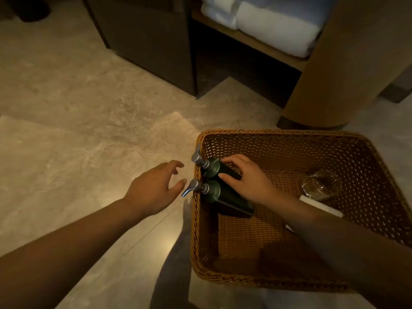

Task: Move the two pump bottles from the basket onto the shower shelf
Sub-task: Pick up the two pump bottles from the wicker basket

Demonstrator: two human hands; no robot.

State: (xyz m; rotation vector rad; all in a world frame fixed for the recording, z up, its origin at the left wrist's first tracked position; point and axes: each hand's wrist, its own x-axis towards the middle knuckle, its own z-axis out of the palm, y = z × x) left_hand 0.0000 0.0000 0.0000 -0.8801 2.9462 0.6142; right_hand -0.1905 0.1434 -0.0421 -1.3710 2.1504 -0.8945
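Observation:
Two dark green pump bottles lie side by side in a brown wicker basket (278, 136) on the floor, their silver pump heads resting over its left rim. My right hand (247, 179) lies on top of the far bottle (215, 169), fingers curled over its body, and hides much of it. The near bottle (225, 197) lies just below that hand. My left hand (153, 190) hovers outside the basket, left of the pump heads, fingers spread, touching nothing. No shower shelf is in view.
A clear glass (321, 185) and a white bar-shaped item (321, 206) also lie in the basket at right. Beyond it stand a dark cabinet (151, 41), a wooden shelf with folded white towels (274, 25), and a rounded tan column (347, 63). Stone floor spreads left.

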